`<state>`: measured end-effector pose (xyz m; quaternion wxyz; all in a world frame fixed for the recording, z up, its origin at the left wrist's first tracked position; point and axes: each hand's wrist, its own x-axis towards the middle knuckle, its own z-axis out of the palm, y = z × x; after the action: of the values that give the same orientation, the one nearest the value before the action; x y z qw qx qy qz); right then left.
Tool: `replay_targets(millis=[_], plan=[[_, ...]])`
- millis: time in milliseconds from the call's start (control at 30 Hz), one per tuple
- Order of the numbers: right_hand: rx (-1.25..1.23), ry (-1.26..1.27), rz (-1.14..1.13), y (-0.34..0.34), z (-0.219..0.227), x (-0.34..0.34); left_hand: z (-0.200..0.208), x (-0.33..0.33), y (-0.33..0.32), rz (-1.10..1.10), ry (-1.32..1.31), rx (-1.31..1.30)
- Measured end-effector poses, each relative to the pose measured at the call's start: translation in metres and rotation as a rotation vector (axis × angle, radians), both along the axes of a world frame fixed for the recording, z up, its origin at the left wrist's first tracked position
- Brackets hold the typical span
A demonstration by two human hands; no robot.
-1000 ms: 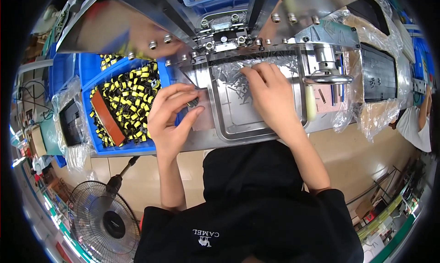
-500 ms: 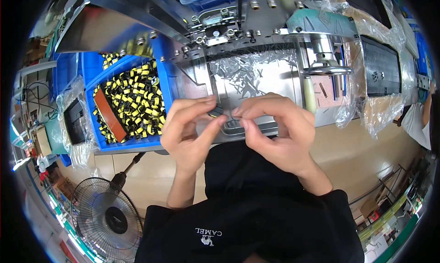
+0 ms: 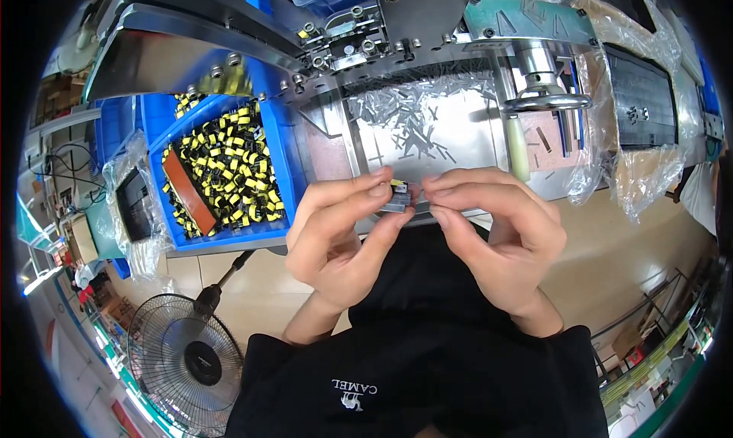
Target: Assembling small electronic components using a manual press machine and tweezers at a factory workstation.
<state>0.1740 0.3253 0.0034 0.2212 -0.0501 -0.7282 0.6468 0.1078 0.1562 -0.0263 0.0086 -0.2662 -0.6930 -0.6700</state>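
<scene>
Between the thumb and fingers of my left hand [image 3: 332,235] is a small dark grey part [image 3: 397,201] with a bit of yellow at its far end. My right hand [image 3: 508,235] is closed in a pinch just right of that part, its fingertips very near it. Whatever those fingertips hold is too small to make out. Beyond both hands, a shallow metal tray [image 3: 466,144] carries many loose thin grey strips. To the left, a blue bin [image 3: 284,182] is filled with small black-and-yellow coil-like components [image 3: 237,163].
A metal machine [image 3: 351,52] overhangs the tray, with a round handwheel [image 3: 546,102] on its right side. A brown-red strip [image 3: 187,193] lies on the bin's contents. Plastic-wrapped black panels [image 3: 637,94] stand at the right. A floor fan [image 3: 202,362] is at lower left.
Both hands have shifted right and slightly nearer to me, and the view has moved a little. The grey part has turned, showing more of its side and yellow end.
</scene>
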Motion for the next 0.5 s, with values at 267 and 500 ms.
replay_targets(millis=[267,500], plan=[[0.089,0.009,0.050,0.0046,0.0029,0.0005,0.0084,0.0030,0.0020,-0.047,0.018,0.028],[0.124,0.053,0.067,0.0078,0.0043,0.0037,0.0114,0.0043,0.0016,-0.080,-0.011,0.054]])
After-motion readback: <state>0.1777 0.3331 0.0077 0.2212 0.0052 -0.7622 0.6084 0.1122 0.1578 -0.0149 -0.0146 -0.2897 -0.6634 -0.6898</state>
